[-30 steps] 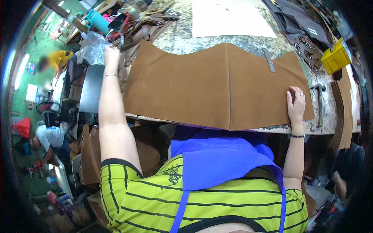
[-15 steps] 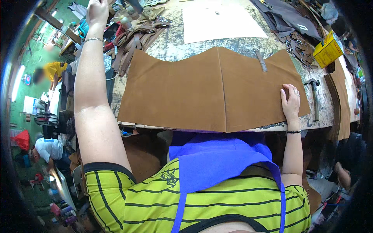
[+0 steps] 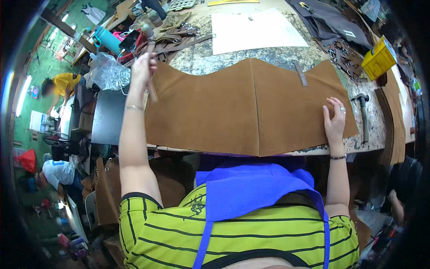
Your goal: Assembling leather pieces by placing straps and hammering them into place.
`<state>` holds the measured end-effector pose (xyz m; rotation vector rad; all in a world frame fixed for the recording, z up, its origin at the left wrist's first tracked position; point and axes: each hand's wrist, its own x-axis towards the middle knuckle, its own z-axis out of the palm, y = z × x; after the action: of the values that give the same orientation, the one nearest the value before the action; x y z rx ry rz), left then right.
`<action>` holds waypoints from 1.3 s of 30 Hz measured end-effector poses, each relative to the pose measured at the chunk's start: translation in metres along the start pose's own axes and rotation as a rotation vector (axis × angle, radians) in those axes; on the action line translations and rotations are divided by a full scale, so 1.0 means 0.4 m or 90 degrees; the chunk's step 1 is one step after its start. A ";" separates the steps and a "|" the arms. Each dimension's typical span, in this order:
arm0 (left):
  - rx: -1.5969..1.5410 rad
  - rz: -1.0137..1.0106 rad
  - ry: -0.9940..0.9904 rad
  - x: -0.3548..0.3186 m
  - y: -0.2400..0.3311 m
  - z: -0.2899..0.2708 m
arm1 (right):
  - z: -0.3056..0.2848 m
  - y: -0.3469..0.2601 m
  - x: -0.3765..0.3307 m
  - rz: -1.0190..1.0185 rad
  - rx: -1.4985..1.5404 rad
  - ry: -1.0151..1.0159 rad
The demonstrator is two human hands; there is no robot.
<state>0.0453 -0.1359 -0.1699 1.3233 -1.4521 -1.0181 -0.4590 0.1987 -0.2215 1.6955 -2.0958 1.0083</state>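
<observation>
A large brown leather panel point(image 3: 210, 107), creased down the middle with a wavy far edge, lies flat over the front of the worktable. Near its right end rests my right hand point(image 3: 335, 120), palm down, fingers loosely bent. At the panel's left far corner is my left hand point(image 3: 141, 71), closed around a thin brown strip point(image 3: 153, 91) that sticks out on both sides of the fingers. The strip is slightly blurred, so its exact kind is unclear. A short dark strap piece point(image 3: 300, 73) with a metal ring lies across the panel's far edge at the right.
A hammer point(image 3: 363, 117) lies right of the panel, with a yellow tin point(image 3: 378, 58) beyond. White sheet point(image 3: 257, 31) lies at the back. Brown straps point(image 3: 179, 38), a plastic bag point(image 3: 107, 71) and a turquoise bottle point(image 3: 107, 40) crowd the left. Stacked leather point(image 3: 392, 121) hangs at the right edge.
My left hand has come back from the far left toward the panel and now holds the brown strip. One strap on the pile lies stretched rightward. My right hand stays put.
</observation>
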 end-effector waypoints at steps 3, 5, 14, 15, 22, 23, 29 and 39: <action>-0.154 0.147 -0.184 -0.266 0.093 0.207 | 0.004 -0.160 0.013 0.036 0.261 -0.098; -0.247 0.063 -0.265 -0.439 0.132 0.316 | 0.025 -0.281 0.002 0.106 0.440 -0.303; -0.897 -0.302 -0.155 -0.541 0.100 0.369 | 0.052 -0.471 -0.048 0.070 0.652 -0.723; -0.953 -0.308 -0.093 -0.521 0.096 0.340 | 0.034 -0.472 -0.040 0.044 0.618 -0.814; -0.357 -0.009 -0.234 -0.595 0.112 0.295 | 0.022 -0.435 -0.062 0.063 0.666 -0.517; -0.277 -0.026 -0.301 -0.620 0.118 0.303 | 0.012 -0.441 -0.057 0.117 0.709 -0.530; -0.063 0.114 -0.397 -0.684 0.138 0.385 | 0.044 -0.448 -0.068 0.264 0.954 -0.437; -0.132 -0.058 -0.440 -0.693 0.130 0.380 | 0.039 -0.421 -0.068 0.007 0.618 -0.278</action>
<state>-0.1074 0.1456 -0.1832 0.9264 -1.7210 -1.7491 -0.2908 0.1961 -0.1905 2.5075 -1.9492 2.0306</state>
